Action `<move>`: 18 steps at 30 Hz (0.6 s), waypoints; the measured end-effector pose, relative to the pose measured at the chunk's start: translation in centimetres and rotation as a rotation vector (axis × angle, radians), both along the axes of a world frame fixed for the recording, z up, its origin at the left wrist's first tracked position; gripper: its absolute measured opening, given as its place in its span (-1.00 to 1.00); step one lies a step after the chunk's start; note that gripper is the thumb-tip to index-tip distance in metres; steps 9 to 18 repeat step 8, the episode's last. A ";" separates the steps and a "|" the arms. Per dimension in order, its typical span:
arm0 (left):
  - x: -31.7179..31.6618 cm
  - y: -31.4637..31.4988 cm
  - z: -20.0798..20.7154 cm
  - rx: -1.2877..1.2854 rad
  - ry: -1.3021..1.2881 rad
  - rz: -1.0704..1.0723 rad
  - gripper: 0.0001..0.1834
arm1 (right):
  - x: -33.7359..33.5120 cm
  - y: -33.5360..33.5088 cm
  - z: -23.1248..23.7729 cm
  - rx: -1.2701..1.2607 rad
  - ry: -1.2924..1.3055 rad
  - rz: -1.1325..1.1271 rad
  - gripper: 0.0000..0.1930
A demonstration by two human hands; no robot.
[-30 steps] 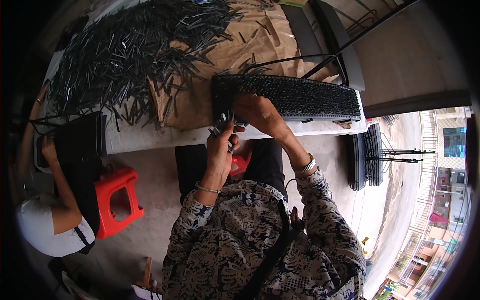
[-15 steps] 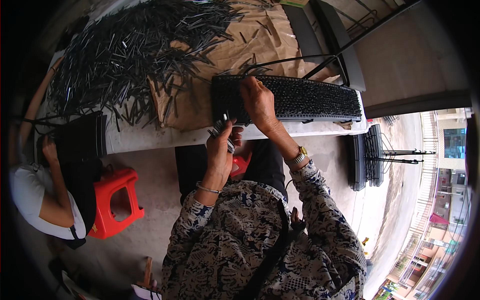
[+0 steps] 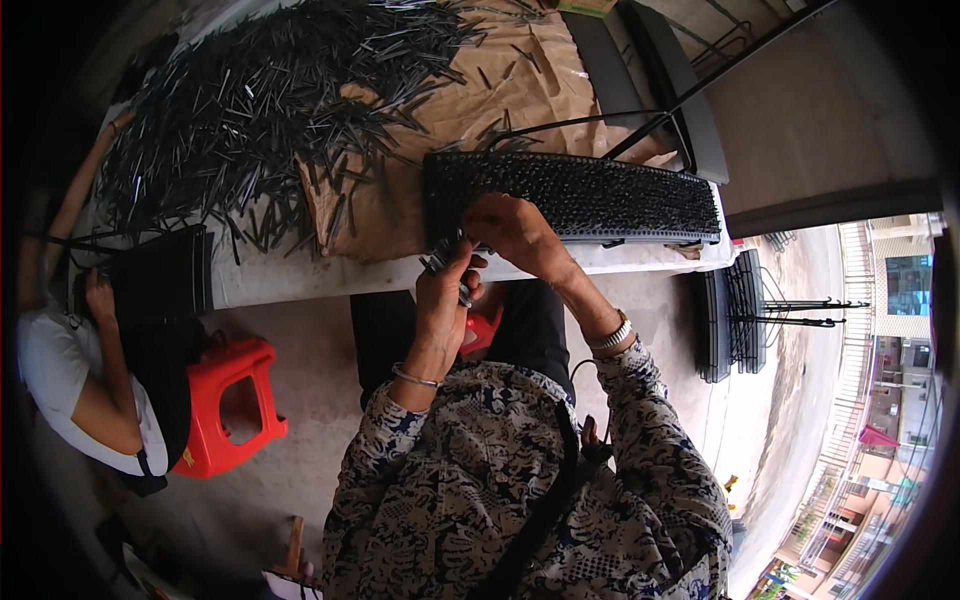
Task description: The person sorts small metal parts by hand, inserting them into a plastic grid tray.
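Daylight, soft, even. Brightest right of bench (image 3: 300,285), toward sunlit street; dimmer left of it, fading into black fisheye rim. Faint shadow beneath bench. Straight edges bowed near rim. Focus sharp at centre, slightly smeared outward. No glare.

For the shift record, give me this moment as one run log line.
left hand: holds bundle of thin dark rods | right hand: resting on black studded tray | loose rod pile on table | co-worker seated at left, red stool
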State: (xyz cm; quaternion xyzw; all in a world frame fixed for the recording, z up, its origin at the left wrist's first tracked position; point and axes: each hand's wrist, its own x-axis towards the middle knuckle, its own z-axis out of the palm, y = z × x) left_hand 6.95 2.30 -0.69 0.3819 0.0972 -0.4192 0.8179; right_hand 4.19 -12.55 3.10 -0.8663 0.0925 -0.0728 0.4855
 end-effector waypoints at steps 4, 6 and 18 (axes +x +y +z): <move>0.3 0.2 -1.2 -0.012 0.027 0.040 -0.70 | 0.7 -0.3 0.7 -0.036 0.028 -0.136 -0.89; 0.4 0.3 -1.3 0.000 0.039 0.018 -0.68 | 1.7 -0.5 -0.3 -0.343 -0.288 -0.347 -0.91; 0.4 0.3 -1.1 0.010 0.048 -0.006 -0.70 | 2.6 -0.6 -1.1 -0.372 -0.353 -0.388 -0.84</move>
